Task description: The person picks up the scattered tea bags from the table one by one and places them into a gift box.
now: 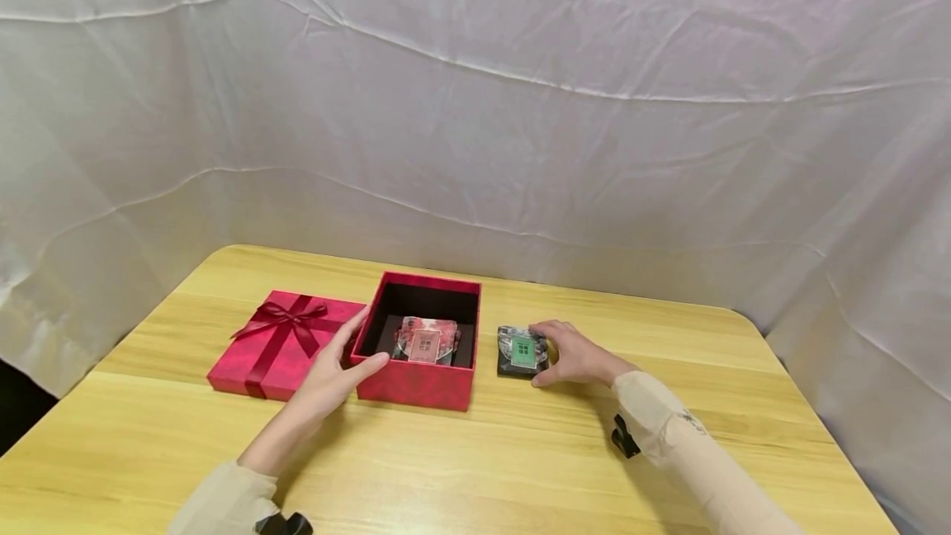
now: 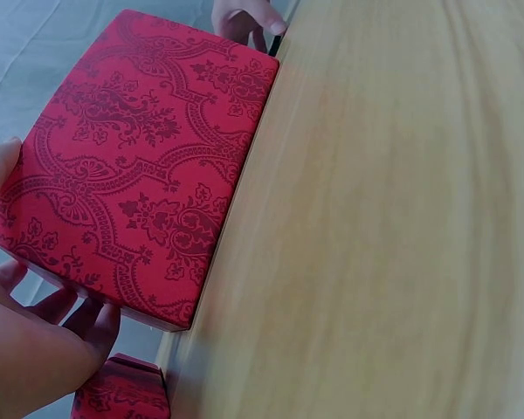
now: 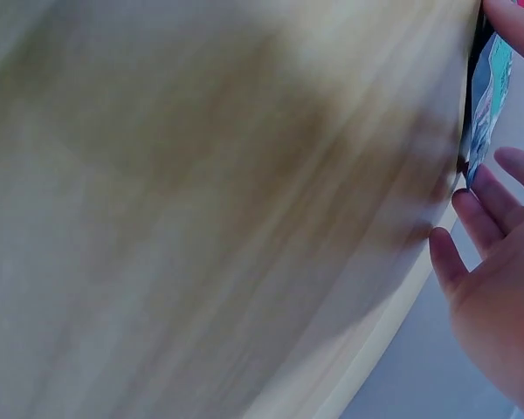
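Observation:
An open red gift box [image 1: 416, 386] with dark walls inside stands mid-table. Inside it lies a packet [image 1: 425, 342] with a pink label. At the box's near left corner is my left hand [image 1: 336, 370], its straight thumb by the front rim and its fingers against the left side. The left wrist view shows those fingers touching the patterned box [image 2: 140, 166]. To the right of the box lies a green-labelled packet [image 1: 523, 348] with a black base. My right hand [image 1: 575, 356] spans the packet's right end, thumb at the near edge, fingertips at the far edge.
The box's red lid [image 1: 256, 345], tied with a dark red ribbon bow, lies left of the box on the wooden table [image 1: 475, 469]. A pale cloth curtain [image 1: 520, 147] hangs behind the table and along its sides.

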The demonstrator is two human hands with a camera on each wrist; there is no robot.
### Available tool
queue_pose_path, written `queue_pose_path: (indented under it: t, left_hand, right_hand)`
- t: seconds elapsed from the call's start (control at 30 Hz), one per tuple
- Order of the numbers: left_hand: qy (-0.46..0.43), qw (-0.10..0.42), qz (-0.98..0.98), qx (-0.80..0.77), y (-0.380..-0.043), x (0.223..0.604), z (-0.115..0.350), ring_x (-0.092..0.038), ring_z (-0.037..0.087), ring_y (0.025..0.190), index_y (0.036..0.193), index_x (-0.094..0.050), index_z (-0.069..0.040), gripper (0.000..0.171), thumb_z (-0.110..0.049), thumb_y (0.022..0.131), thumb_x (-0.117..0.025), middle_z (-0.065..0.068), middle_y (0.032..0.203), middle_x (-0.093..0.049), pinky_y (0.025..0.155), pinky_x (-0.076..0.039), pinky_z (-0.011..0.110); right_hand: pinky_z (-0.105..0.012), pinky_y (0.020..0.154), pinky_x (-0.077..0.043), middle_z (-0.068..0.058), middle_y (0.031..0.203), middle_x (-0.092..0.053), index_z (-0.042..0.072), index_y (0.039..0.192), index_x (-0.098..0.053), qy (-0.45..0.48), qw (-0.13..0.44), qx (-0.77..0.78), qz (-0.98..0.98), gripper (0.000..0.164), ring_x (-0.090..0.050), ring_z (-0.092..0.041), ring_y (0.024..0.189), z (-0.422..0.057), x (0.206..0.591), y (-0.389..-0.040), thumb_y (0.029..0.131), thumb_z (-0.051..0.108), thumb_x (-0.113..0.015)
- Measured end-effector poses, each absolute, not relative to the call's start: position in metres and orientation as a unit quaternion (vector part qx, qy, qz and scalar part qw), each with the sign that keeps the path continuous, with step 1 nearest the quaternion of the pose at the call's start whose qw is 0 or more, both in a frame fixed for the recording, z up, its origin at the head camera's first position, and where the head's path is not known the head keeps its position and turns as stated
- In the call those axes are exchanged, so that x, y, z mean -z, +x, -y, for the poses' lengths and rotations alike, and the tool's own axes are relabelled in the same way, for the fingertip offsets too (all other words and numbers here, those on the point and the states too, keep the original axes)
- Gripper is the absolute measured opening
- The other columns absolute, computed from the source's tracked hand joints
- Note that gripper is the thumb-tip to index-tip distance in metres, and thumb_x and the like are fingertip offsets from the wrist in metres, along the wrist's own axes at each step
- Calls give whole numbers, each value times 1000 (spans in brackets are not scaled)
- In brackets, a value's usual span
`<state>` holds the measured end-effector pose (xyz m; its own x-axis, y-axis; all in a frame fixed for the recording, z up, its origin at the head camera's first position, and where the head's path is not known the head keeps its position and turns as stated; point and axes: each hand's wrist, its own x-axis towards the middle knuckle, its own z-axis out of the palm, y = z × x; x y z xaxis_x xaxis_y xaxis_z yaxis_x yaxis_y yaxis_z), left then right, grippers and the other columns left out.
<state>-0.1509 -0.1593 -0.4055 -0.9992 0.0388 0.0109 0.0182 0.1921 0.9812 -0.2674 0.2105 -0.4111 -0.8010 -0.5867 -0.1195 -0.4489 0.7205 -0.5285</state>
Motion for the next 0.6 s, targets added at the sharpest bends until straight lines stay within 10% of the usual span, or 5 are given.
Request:
queue_pose_path:
  t: [0.6]
  left_hand:
    - [24, 8, -773, -634, -151, 406, 160, -34, 36, 134, 155, -22, -17, 77, -20, 92, -67, 18, 152, -31, 107, -27, 56]
  right_hand:
    - [-66, 101, -27, -25, 145, -35, 0, 145, -39, -295, 119, 263, -911, 88, -33, -42, 131, -211, 408, -257, 74, 34, -79]
